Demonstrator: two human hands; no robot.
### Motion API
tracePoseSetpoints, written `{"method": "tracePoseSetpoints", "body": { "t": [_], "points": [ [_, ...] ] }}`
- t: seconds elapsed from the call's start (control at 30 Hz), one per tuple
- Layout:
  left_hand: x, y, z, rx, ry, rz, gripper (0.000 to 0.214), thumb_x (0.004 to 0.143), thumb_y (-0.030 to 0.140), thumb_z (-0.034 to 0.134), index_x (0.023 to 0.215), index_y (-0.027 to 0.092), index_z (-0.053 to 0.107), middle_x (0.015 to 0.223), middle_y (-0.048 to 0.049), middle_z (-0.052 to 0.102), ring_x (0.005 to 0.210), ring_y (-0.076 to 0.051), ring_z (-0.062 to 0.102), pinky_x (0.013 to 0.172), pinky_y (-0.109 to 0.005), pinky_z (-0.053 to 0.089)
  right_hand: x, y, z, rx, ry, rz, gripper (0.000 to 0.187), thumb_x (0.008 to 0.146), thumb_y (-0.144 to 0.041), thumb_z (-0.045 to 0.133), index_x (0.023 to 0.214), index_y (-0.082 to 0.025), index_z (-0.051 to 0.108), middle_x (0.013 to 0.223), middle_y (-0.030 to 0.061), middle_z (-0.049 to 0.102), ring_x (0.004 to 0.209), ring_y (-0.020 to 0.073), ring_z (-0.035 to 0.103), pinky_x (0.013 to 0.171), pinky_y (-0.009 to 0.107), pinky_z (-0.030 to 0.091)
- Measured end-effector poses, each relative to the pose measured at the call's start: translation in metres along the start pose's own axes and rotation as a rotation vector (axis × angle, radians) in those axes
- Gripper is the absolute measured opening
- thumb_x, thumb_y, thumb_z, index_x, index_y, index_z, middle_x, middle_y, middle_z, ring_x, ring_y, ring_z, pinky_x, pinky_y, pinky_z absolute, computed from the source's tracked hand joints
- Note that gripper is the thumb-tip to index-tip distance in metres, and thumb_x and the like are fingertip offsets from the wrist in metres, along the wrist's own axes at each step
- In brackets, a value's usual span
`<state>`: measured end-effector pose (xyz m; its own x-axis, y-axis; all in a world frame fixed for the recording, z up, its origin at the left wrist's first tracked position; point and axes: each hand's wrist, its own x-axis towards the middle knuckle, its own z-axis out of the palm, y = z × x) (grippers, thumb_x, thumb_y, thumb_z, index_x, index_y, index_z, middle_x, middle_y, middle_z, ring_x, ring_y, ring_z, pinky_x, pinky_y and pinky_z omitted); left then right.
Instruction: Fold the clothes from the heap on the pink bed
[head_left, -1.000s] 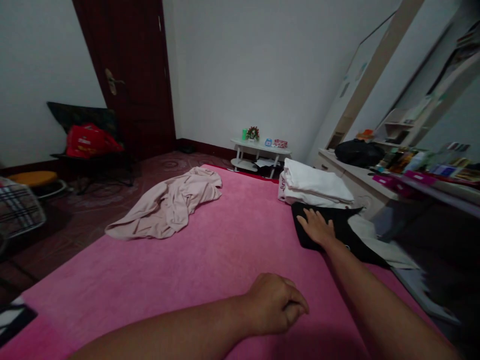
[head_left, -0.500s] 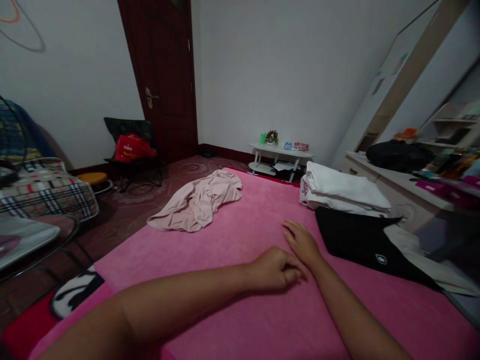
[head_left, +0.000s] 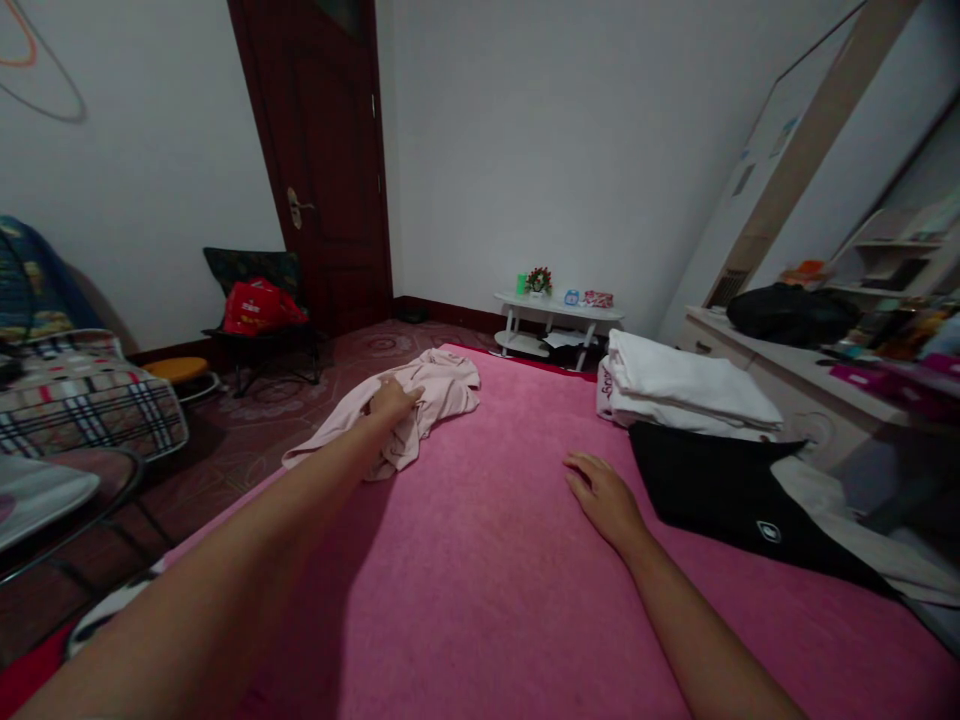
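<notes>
A crumpled pale pink garment (head_left: 448, 388) lies at the far left edge of the pink bedspread (head_left: 465, 560). My left hand (head_left: 391, 402) is stretched out to it, with the fingers closed on its bunched fabric; some fingertips are hidden in the folds. The garment still rests on the bed. On the bedspread to the right, my right hand (head_left: 606, 502) lies palm down and holds nothing, its fingers loosely spread. Just right of it is a flat black garment (head_left: 720, 490) with a small white logo.
Folded white cloths (head_left: 686, 380) are stacked behind the black garment. Past the bed's far edge stands a low white table (head_left: 551, 305) with small items. At left are a chair with a red bag (head_left: 262, 308), a yellow stool (head_left: 176, 370) and a round table (head_left: 45, 495).
My left hand has gone from beside my right hand to the pale pink garment at the far left and taken hold of it. My right hand has stayed in place.
</notes>
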<state>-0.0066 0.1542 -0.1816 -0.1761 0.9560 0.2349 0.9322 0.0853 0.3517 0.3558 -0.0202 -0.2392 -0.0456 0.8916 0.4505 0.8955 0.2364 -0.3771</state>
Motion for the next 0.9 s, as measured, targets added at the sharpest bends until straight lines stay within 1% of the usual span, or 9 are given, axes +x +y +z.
{"method": "tracePoseSetpoints", "body": {
  "t": [0.17,0.33,0.43,0.53,0.6,0.67,0.73,0.83,0.9],
  "points": [
    [0.007,-0.013,0.01,0.013,-0.025,-0.016,0.052,0.081,0.049,0.058,0.112,0.008,0.058,0.117,-0.0217,0.062,0.111,-0.031,0.057,0.087,-0.033,0.043,0.001,-0.001,-0.001,0.009,-0.002,0.008,0.031,0.085,-0.024,0.047,0.11,-0.018,0.066,0.121,0.0102,0.063,0.115,0.0235,0.055,0.102,0.042,0.041],
    [0.008,-0.011,-0.008,-0.04,-0.017,0.004,0.031,0.08,0.033,0.059,0.096,0.009,0.068,0.101,-0.0169,0.069,0.097,-0.027,0.062,0.075,-0.027,0.043,0.0,-0.002,-0.002,0.012,0.0,0.01,0.032,0.084,-0.023,0.047,0.109,-0.018,0.066,0.121,0.0105,0.063,0.115,0.0236,0.055,0.102,0.041,0.041],
    [0.009,0.008,-0.03,-0.112,0.024,0.065,0.03,0.083,0.03,0.053,0.097,0.01,0.071,0.096,-0.0136,0.071,0.092,-0.025,0.064,0.071,-0.026,0.043,0.0,-0.001,-0.003,0.029,-0.008,0.018,0.031,0.084,-0.023,0.047,0.109,-0.019,0.067,0.121,0.0097,0.063,0.115,0.0232,0.055,0.102,0.041,0.042],
    [-0.002,0.048,-0.053,-0.2,0.082,0.207,0.034,0.087,0.026,0.045,0.108,0.014,0.069,0.106,-0.009,0.07,0.097,-0.022,0.062,0.079,-0.024,0.043,0.0,0.0,-0.002,0.055,0.0,0.019,0.03,0.084,-0.024,0.049,0.107,-0.019,0.067,0.121,0.0096,0.063,0.115,0.0232,0.055,0.102,0.041,0.041],
    [-0.027,0.079,-0.063,-0.277,0.105,0.369,0.034,0.087,0.022,0.044,0.109,0.017,0.069,0.11,-0.0047,0.069,0.1,-0.018,0.06,0.085,-0.023,0.042,0.001,-0.001,-0.003,0.095,0.018,0.027,0.028,0.084,-0.027,0.05,0.104,-0.018,0.068,0.118,0.0104,0.064,0.113,0.0236,0.056,0.101,0.041,0.041],
    [-0.072,0.105,-0.066,-0.432,0.063,0.697,0.03,0.083,0.016,0.045,0.101,0.015,0.07,0.103,-0.0065,0.069,0.095,-0.019,0.06,0.086,-0.025,0.042,0.0,-0.003,-0.007,0.18,0.041,0.048,0.028,0.085,-0.031,0.051,0.102,-0.018,0.068,0.113,0.0106,0.066,0.108,0.0233,0.059,0.099,0.039,0.043],
    [-0.132,0.12,-0.063,-0.469,-0.119,1.009,0.024,0.081,0.015,0.049,0.093,0.016,0.07,0.093,-0.0062,0.069,0.085,-0.018,0.06,0.079,-0.026,0.044,-0.001,-0.005,-0.011,0.299,0.076,0.09,0.032,0.087,-0.038,0.049,0.101,-0.018,0.068,0.109,0.0101,0.068,0.103,0.0231,0.061,0.096,0.038,0.044],
    [-0.218,0.123,-0.055,-0.305,-0.499,1.556,0.012,0.079,0.017,0.057,0.084,0.018,0.068,0.08,-0.005,0.067,0.074,-0.017,0.061,0.067,-0.025,0.044,-0.005,-0.005,-0.018,0.456,0.125,0.179,0.043,0.09,-0.05,0.042,0.1,-0.018,0.068,0.104,0.0097,0.069,0.099,0.0243,0.061,0.092,0.038,0.045],
    [-0.255,0.121,-0.056,-0.243,-0.555,1.71,0.014,0.082,0.028,0.06,0.088,0.018,0.068,0.085,-0.0085,0.068,0.079,-0.021,0.062,0.067,-0.028,0.045,-0.008,-0.002,-0.021,0.513,0.146,0.245,0.05,0.089,-0.057,0.039,0.095,-0.017,0.068,0.097,0.0094,0.07,0.094,0.0252,0.062,0.088,0.038,0.046]
  ]
}}
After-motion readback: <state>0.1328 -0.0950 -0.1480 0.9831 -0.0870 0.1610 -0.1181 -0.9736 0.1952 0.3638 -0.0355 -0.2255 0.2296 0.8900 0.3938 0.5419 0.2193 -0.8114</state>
